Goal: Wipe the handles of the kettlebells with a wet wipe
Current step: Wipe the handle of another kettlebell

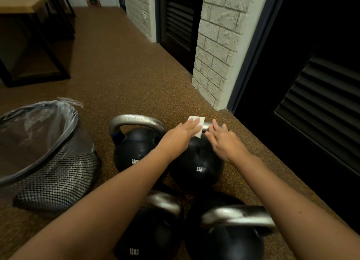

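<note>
Wet wipe [197, 125]: a white folded square draped over the silver handle of the 8KG kettlebell [198, 166], pressed there from above.
Left hand [180, 136]: lying flat on the wipe, fingers [194, 122] straight and together, holding the wipe down on the handle rather than wrapped round it.
Right hand [226, 141]: just beside the wipe on the same handle, fingers loosely spread and resting on the bar; not clamped on anything I can see.
12KG kettlebell [134, 148]: touching or very nearly touching the 8KG one on its left, handle upright and uncovered.
Nearer kettlebells: two more on the floor [120, 84] close under the arms, the left one [152, 238] partly hidden by the left forearm, the right one [229, 240] with its silver handle crossing under the right forearm.
Waste bin [48, 158]: black mesh, lined with a clear bag, standing left of the weights and apart from them.
Right side: a stone-faced pillar [216, 51] and dark louvred doors [319, 104] line the floor's right edge, near the 8KG bell.
Far left corner: a wood-topped desk [25, 0] on black legs, well apart.
</note>
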Motion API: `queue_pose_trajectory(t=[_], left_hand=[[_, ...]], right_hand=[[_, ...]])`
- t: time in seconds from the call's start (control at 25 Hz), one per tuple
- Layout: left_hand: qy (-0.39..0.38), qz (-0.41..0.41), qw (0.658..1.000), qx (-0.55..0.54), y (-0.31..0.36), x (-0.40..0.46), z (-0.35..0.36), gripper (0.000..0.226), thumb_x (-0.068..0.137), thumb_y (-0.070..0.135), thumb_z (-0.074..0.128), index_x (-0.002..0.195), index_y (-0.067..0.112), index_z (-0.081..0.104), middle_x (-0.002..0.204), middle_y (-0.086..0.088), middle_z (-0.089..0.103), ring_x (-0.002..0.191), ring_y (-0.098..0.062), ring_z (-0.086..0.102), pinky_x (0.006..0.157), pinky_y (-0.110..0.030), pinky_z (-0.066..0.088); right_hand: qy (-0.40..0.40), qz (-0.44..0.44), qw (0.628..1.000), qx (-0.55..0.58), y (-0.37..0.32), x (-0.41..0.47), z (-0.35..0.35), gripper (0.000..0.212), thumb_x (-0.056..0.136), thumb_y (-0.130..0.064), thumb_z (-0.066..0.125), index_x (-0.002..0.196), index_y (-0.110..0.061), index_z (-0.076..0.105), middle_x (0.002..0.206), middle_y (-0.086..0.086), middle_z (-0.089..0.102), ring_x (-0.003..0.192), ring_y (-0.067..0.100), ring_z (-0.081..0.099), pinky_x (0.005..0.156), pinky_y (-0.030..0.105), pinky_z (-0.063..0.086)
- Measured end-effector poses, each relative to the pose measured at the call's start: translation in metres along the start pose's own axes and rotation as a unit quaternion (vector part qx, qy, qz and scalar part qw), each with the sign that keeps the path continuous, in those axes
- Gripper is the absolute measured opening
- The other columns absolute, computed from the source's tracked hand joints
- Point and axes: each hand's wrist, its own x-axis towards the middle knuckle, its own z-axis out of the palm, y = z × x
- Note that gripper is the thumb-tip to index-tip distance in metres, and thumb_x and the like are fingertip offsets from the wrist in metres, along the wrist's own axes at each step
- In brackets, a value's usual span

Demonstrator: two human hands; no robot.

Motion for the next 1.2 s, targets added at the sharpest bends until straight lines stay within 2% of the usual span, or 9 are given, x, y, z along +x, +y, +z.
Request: queue_pose_trajectory(t=[0.16,0.24,0.32,0.56,0.68,0.84,0.96,1.04,1.2], left_hand=[[0.086,-0.118,0.98,-0.134,-0.021,-0.006,0.003,0.042,0.094,0.009,0.046,0.135,0.017,0.047,0.143,-0.004,0.043,0.13,-0.02,0.044,0.11,-0.03,0.032],[0.07,-0.138,0.975,-0.161,-0.024,0.006,-0.001,0.037,0.094,0.011,0.047,0.13,0.017,0.053,0.134,-0.008,0.053,0.125,-0.021,0.049,0.106,-0.031,0.036],[0.041,-0.114,0.98,-0.157,-0.02,0.018,-0.005,0.035,0.093,0.011,0.047,0.127,0.016,0.056,0.13,-0.01,0.057,0.121,-0.024,0.053,0.104,-0.035,0.04],[0.022,-0.018,0.997,-0.078,-0.005,0.017,-0.006,0.039,0.095,0.005,0.043,0.132,0.014,0.051,0.143,-0.005,0.042,0.134,-0.018,0.037,0.111,-0.034,0.029],[0.046,-0.054,0.994,-0.082,-0.023,0.004,0.003,0.04,0.094,0.008,0.046,0.132,0.016,0.051,0.143,-0.001,0.043,0.132,-0.015,0.041,0.109,-0.034,0.034],[0.072,-0.117,0.981,-0.137,-0.022,-0.001,0.001,0.038,0.093,0.009,0.048,0.13,0.014,0.054,0.138,-0.005,0.049,0.128,-0.018,0.046,0.107,-0.034,0.037],[0.061,-0.094,0.988,-0.104,-0.003,-0.005,-0.007,0.037,0.093,0.008,0.045,0.13,0.012,0.053,0.142,-0.007,0.044,0.128,-0.023,0.046,0.106,-0.037,0.037],[0.038,-0.067,0.994,-0.078,0.006,-0.009,-0.009,0.039,0.093,0.007,0.044,0.131,0.013,0.052,0.145,-0.005,0.041,0.129,-0.024,0.044,0.106,-0.039,0.037],[0.018,-0.055,0.99,-0.132,0.013,-0.008,-0.01,0.036,0.094,0.005,0.044,0.128,0.011,0.055,0.142,-0.006,0.045,0.135,-0.019,0.036,0.112,-0.035,0.028]], right_hand=[[0.006,0.0,1.0,0.002,-0.001,0.0,0.0,0.05,0.101,-0.039,0.022,0.147,-0.018,0.024,0.158,-0.002,0.005,0.145,0.03,0.006,0.116,0.043,0.013],[0.008,0.001,1.0,0.002,-0.002,0.0,0.0,0.05,0.101,-0.039,0.022,0.147,-0.018,0.025,0.158,-0.001,0.006,0.145,0.03,0.007,0.116,0.042,0.013],[0.009,0.002,1.0,-0.002,-0.003,-0.001,-0.001,0.05,0.101,-0.038,0.022,0.147,-0.017,0.024,0.158,-0.001,0.006,0.145,0.03,0.007,0.115,0.042,0.013],[0.004,0.003,1.0,0.005,-0.003,-0.003,-0.001,0.051,0.101,-0.039,0.022,0.147,-0.018,0.023,0.158,-0.002,0.005,0.145,0.029,0.005,0.116,0.044,0.012],[0.007,0.004,1.0,0.001,-0.003,-0.003,-0.001,0.051,0.101,-0.039,0.022,0.147,-0.019,0.023,0.158,-0.002,0.005,0.145,0.029,0.006,0.116,0.044,0.012],[0.0,0.01,1.0,0.0,-0.007,-0.003,-0.004,0.05,0.101,-0.038,0.021,0.146,-0.018,0.025,0.158,0.0,0.007,0.145,0.03,0.008,0.116,0.042,0.013],[0.005,0.024,1.0,0.011,-0.015,-0.006,-0.01,0.049,0.102,-0.036,0.021,0.146,-0.016,0.027,0.157,0.004,0.012,0.144,0.033,0.012,0.115,0.041,0.016],[0.023,0.045,0.996,0.071,-0.021,-0.01,-0.013,0.05,0.102,-0.035,0.022,0.146,-0.013,0.025,0.156,0.008,0.016,0.144,0.031,0.013,0.114,0.039,0.017],[0.048,0.041,0.989,0.133,-0.026,-0.01,-0.015,0.047,0.102,-0.032,0.023,0.142,-0.01,0.035,0.151,0.012,0.031,0.141,0.028,0.025,0.113,0.035,0.018]])
